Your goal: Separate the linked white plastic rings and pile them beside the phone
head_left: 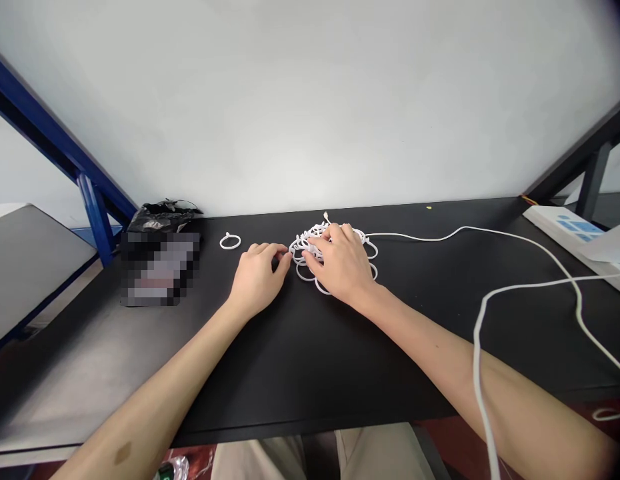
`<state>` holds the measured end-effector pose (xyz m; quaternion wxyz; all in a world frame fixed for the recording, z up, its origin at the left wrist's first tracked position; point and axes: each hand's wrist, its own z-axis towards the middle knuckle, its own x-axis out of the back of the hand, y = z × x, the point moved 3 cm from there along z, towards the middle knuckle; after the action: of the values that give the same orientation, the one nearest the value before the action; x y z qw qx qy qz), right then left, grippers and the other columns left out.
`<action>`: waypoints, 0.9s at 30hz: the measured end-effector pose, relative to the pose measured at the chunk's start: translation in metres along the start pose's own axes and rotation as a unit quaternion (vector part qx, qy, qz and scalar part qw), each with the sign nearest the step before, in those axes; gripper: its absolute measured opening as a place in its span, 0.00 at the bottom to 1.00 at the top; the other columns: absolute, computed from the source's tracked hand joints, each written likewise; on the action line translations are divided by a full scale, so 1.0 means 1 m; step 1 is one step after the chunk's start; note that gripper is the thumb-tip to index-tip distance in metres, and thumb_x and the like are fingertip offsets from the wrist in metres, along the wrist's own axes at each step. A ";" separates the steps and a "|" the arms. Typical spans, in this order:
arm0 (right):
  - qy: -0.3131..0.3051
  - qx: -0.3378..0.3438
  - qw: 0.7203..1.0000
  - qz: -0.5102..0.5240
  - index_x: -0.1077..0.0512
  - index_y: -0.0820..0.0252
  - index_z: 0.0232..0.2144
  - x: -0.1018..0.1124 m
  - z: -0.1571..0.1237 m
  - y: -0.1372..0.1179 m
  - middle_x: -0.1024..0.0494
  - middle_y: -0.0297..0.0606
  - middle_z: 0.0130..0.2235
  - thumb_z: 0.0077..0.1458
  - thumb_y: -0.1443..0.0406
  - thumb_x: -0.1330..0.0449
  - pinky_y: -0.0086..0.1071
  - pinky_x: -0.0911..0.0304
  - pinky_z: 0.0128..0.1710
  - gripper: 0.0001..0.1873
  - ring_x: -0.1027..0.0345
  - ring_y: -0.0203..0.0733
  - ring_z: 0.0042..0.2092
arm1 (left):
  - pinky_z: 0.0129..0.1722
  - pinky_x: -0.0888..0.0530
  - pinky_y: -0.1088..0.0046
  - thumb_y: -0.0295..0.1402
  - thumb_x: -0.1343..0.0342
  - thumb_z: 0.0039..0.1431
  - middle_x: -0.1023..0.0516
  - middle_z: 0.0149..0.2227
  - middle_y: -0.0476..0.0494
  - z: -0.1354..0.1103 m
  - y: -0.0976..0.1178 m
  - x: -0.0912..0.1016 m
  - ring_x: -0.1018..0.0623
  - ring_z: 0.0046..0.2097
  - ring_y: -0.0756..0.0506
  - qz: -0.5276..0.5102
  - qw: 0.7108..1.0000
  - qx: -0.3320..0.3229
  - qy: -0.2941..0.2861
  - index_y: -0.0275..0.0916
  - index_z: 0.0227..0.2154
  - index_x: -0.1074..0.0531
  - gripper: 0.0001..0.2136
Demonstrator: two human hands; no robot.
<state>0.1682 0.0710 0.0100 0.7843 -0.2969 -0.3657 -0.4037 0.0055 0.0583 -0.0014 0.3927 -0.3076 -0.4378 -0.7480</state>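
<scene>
From my remote station: two hands at work on one black table [310, 360]. My right hand [343, 263] lies fingers-down on a single heap of white loops [304, 241] at mid-table; my left hand [257, 277] curls against its left edge. Whether either actually grips a loop, I cannot tell. One loose loop [230, 242] sits apart, left. Two white cables [440, 237] trail right toward one power strip [565, 230].

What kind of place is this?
Probably a workroom or office: a black desk against a bare white wall, a power strip at its right edge, and a white cable running to a pile of white loops under the right hand.
</scene>
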 end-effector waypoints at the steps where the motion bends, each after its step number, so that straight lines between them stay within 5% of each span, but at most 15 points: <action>1: -0.004 0.002 1.000 0.004 0.21 0.57 0.38 -0.001 0.000 -0.001 0.29 0.45 0.39 0.61 0.58 0.43 0.43 0.39 0.44 0.13 0.40 0.50 0.42 | 0.41 0.29 0.64 0.37 0.50 0.63 0.20 0.36 0.44 0.000 -0.002 -0.001 0.26 0.38 0.42 -0.007 1.000 0.005 0.001 0.40 0.39 0.24 0.11; 10: -0.025 0.035 0.999 0.026 0.21 0.56 0.42 -0.001 -0.006 -0.008 0.30 0.43 0.39 0.60 0.58 0.42 0.43 0.39 0.47 0.13 0.40 0.48 0.44 | 0.41 0.29 0.64 0.34 0.49 0.62 0.21 0.34 0.45 0.002 -0.009 -0.003 0.26 0.40 0.42 -0.024 0.999 0.017 -0.014 0.40 0.39 0.23 0.10; 14: -0.028 0.039 0.999 0.025 0.21 0.56 0.41 0.001 -0.007 -0.009 0.30 0.43 0.39 0.61 0.58 0.43 0.43 0.39 0.47 0.13 0.40 0.48 0.44 | 0.40 0.29 0.65 0.34 0.50 0.62 0.24 0.33 0.44 -0.001 -0.005 0.001 0.28 0.39 0.43 -0.006 0.999 -0.012 -0.032 0.40 0.31 0.24 0.10; 20: -0.038 0.043 0.998 0.020 0.21 0.57 0.40 0.004 -0.009 -0.009 0.30 0.43 0.39 0.62 0.59 0.44 0.43 0.39 0.47 0.14 0.40 0.48 0.43 | 0.40 0.29 0.67 0.33 0.46 0.62 0.25 0.36 0.44 -0.007 -0.004 0.005 0.27 0.40 0.44 -0.013 0.992 -0.086 -0.092 0.40 0.34 0.25 0.06; 27: 0.013 -0.011 0.994 0.107 0.22 0.60 0.41 0.012 -0.007 -0.011 0.24 0.42 0.40 0.63 0.57 0.46 0.42 0.39 0.49 0.16 0.35 0.47 0.45 | 0.34 0.34 0.69 0.30 0.49 0.64 0.27 0.29 0.47 -0.011 0.012 0.016 0.31 0.32 0.48 0.097 0.969 -0.220 0.063 0.38 0.31 0.27 0.08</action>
<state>0.1659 0.0558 0.0176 0.8243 -0.3377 -0.3171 -0.3255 0.0066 0.0397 0.0115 0.4127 -0.3796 -0.2048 -0.8023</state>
